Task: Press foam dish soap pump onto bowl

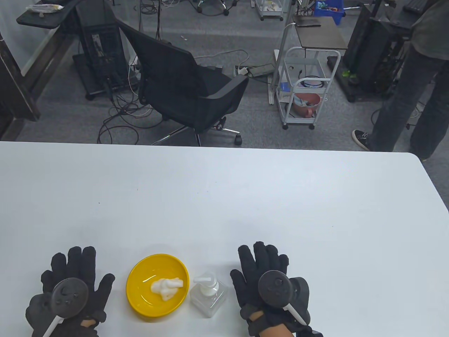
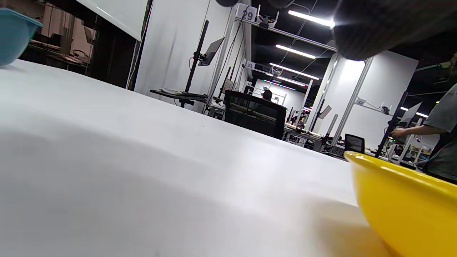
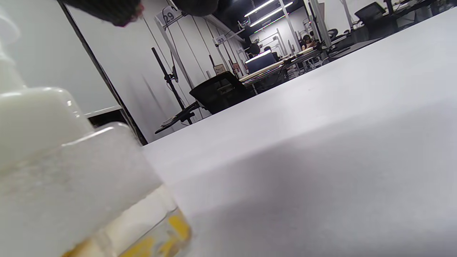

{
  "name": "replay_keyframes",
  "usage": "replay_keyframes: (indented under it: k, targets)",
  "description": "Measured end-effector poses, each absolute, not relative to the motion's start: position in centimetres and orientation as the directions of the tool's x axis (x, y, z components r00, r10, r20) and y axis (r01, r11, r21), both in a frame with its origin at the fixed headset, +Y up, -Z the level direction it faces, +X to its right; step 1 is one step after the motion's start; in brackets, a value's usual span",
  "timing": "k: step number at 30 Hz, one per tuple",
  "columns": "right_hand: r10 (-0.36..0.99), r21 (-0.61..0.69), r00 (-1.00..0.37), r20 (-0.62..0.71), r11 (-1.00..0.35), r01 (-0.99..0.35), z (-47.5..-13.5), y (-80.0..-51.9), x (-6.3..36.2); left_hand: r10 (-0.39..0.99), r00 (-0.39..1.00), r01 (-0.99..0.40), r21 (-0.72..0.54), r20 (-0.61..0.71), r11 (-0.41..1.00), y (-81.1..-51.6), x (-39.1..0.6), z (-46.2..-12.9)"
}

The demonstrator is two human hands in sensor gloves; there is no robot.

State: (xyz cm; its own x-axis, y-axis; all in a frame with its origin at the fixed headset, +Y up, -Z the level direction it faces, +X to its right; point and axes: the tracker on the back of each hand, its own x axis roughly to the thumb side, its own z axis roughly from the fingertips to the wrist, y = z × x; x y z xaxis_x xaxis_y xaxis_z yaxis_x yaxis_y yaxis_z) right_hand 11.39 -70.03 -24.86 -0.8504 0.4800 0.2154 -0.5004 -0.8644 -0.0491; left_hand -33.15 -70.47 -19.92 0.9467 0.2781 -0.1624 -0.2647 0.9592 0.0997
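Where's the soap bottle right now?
In the table view, the soap bottle stands near the front edge, just right of the yellow bowl, left of the right hand.

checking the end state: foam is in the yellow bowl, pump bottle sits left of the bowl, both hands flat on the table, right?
Not quite. In the table view the pump bottle stands right of the yellow bowl, not left. The foam is in the bowl, and the left hand and right hand lie flat on the table.

Left hand (image 1: pixel 70 291) and right hand (image 1: pixel 270 284), black fuzzy gloves, round dark trackers, white straps
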Motion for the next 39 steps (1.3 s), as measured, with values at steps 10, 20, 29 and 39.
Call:
replay_keyframes:
  k: [10,20,29,39]
  targets:
    - [0.423,-0.001,-0.901,0.098,-0.905,-0.425,-25.6,-71.4,11.4,0.330,0.931,-0.333,0.010,-0.153,0.943,-71.6,-33.9,-20.6]
    - [0.440,0.016,-0.896,0.058,-0.898,-0.440,-26.0,-71.8,11.5,0.408,0.897,-0.409,0.027,-0.170,0.912,-71.9,-35.0,-20.5]
    - [0.441,0.011,-0.895,0.073,-0.897,-0.442,-25.9,-71.6,11.3,0.427,0.892,-0.427,0.033,-0.150,0.904,-72.1,-35.1,-20.1]
    - [0.438,0.026,-0.897,0.058,-0.899,-0.437,-25.7,-71.7,11.4,0.451,0.882,-0.453,0.019,-0.138,0.891,-72.3,-34.9,-20.1]
